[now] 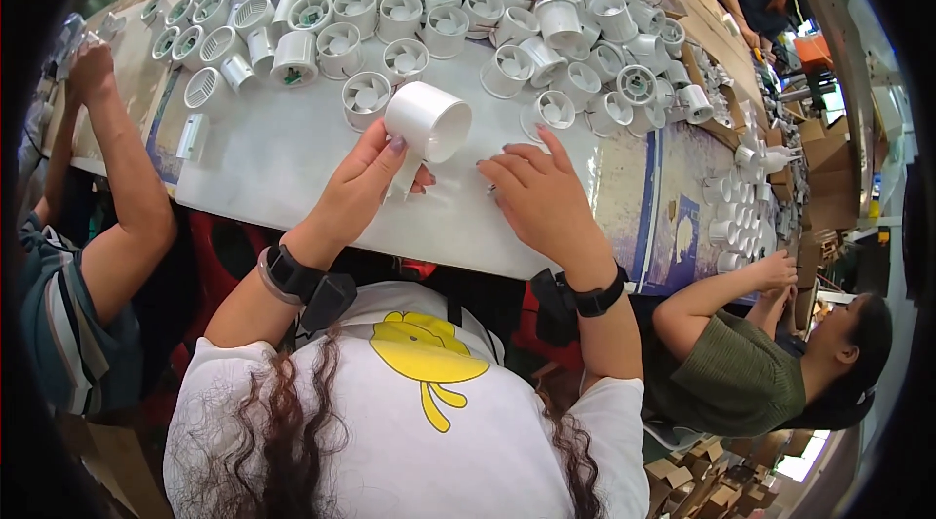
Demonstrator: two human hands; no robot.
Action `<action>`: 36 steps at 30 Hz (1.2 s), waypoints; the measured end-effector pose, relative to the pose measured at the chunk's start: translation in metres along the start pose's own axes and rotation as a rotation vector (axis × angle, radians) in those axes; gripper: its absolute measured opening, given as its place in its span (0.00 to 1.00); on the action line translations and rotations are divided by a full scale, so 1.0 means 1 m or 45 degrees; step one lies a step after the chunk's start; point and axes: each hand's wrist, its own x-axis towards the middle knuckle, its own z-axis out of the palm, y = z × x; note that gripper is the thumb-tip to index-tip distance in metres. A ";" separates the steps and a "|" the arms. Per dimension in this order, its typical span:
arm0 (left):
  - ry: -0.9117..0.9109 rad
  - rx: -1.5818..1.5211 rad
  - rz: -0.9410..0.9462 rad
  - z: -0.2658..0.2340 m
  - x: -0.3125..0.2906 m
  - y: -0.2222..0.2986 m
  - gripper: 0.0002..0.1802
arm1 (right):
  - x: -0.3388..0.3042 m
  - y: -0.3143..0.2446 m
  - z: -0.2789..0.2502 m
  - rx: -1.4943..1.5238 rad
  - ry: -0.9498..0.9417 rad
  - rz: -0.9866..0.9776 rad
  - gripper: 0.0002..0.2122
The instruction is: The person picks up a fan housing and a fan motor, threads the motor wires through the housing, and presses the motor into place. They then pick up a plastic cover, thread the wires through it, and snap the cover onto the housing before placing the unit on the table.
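My left hand (349,183) grips a white plastic cylinder housing (425,119), thumb on its near side. The housing is tilted above the white tabletop (263,178), and most of its inside is turned away. To its right, my right hand (546,190) hovers low over or rests on the tabletop, palm down with fingers apart, holding nothing I can see; I cannot tell whether it touches. Just beyond the held housing stands a white round fan (367,95). Another small fan (556,112) lies past my right fingertips.
Many white round fans and housings (400,17) crowd the table's far side. A white half-round piece (193,136) lies at the left. Co-workers' arms reach in at left (127,158) and right (721,290). White cylinders (726,231) stand grouped at the right, near cardboard boxes (829,168).
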 end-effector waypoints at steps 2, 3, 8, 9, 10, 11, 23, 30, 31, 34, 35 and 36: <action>-0.028 -0.021 0.001 -0.004 0.000 0.000 0.22 | 0.002 0.007 0.005 0.017 -0.021 -0.014 0.17; -0.065 -0.047 0.002 -0.006 0.000 0.000 0.22 | 0.002 0.010 0.007 0.026 -0.044 -0.022 0.15; -0.072 -0.051 -0.036 -0.007 0.002 0.005 0.22 | 0.004 0.013 0.004 0.488 0.106 0.163 0.08; -0.074 -0.045 -0.039 -0.007 0.005 0.005 0.22 | 0.005 0.012 0.002 0.490 0.112 0.166 0.08; -0.078 -0.017 -0.050 -0.008 0.008 0.004 0.22 | 0.006 0.011 0.001 0.555 0.116 0.182 0.08; -0.084 0.017 -0.064 -0.009 0.011 0.004 0.21 | 0.007 0.009 0.000 0.621 0.126 0.199 0.07; -0.044 0.316 -0.037 0.008 0.037 -0.014 0.20 | 0.012 -0.007 0.015 1.168 0.482 0.603 0.08; -0.105 0.298 -0.025 0.014 0.041 -0.015 0.21 | 0.011 -0.012 0.017 0.852 0.584 0.573 0.06; -0.119 0.309 -0.027 0.013 0.041 -0.013 0.21 | 0.013 -0.014 0.018 0.765 0.632 0.552 0.06; -0.141 0.307 -0.049 0.012 0.041 -0.013 0.22 | 0.014 -0.016 0.017 0.617 0.700 0.516 0.06; -0.146 0.287 -0.058 0.012 0.041 -0.014 0.22 | 0.014 -0.015 0.016 0.548 0.716 0.490 0.06; -0.152 0.265 -0.065 0.012 0.042 -0.014 0.22 | 0.014 -0.013 0.016 0.476 0.730 0.464 0.07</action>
